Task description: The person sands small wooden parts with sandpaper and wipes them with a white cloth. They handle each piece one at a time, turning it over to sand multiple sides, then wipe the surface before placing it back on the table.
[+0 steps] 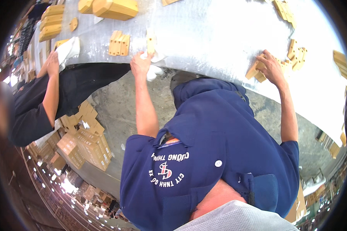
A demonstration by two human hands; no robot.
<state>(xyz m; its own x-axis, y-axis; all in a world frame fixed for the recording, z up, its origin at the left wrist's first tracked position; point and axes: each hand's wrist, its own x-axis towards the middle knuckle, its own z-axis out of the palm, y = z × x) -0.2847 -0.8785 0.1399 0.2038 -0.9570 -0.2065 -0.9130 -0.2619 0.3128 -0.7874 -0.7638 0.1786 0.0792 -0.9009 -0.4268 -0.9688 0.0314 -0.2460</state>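
My left hand is at the near edge of the table, closed on a white cloth that bunches beside the fingers and hangs over the edge. Just beyond its fingertips stands a narrow light-wood block with small holes. My right hand reaches over the table on the right, its fingers curled over an angled wooden block. More wooden pieces lie in a loose group beyond that hand. A row of wooden blocks with holes sits left of my left hand.
At left a co-worker in black holds a white cloth on the plastic-covered table. Larger wooden pieces and stacked blocks lie at the far left, more blocks at the far right. Cardboard boxes stand on the floor.
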